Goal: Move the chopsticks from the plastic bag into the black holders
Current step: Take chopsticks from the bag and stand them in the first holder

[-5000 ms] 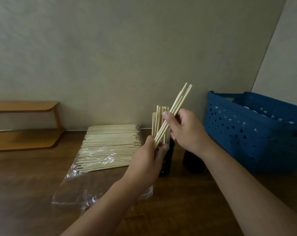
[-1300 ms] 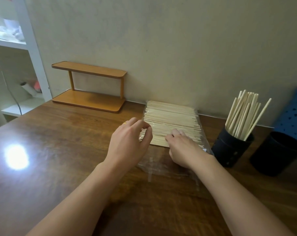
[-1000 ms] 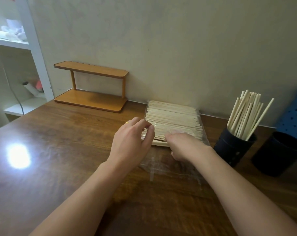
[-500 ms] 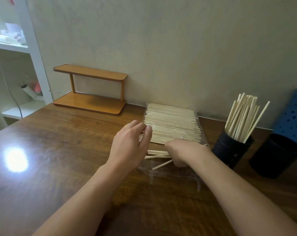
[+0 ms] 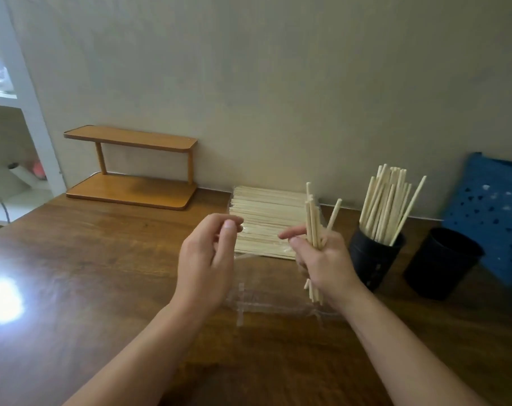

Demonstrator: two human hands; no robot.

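Where half a second ago the right hand [image 5: 325, 259] lay low on the mouth of the plastic bag [image 5: 278, 297] with a few sticks dragged loose, it now holds a small bundle of chopsticks [image 5: 313, 227] raised clear of the desk [image 5: 102, 273], fingers curled round their middle, the sticks near upright and slightly splayed. One extraction is thus complete; insertion is not yet done. The main stack [image 5: 263, 221] remains flat in the bag, far of the hands, against the wall. To the right stand the two black holders: the left holder [image 5: 372, 259] already carries a sheaf of sticks, the right holder [image 5: 442, 262] appears empty. The left hand [image 5: 207, 259] has lifted off the bag and hovers, fingers loosely bent, gripping nothing. Judgement: most of the stock is untransferred. A blue basket [image 5: 495, 206] sits far right, a wooden rack [image 5: 131, 168] far left.
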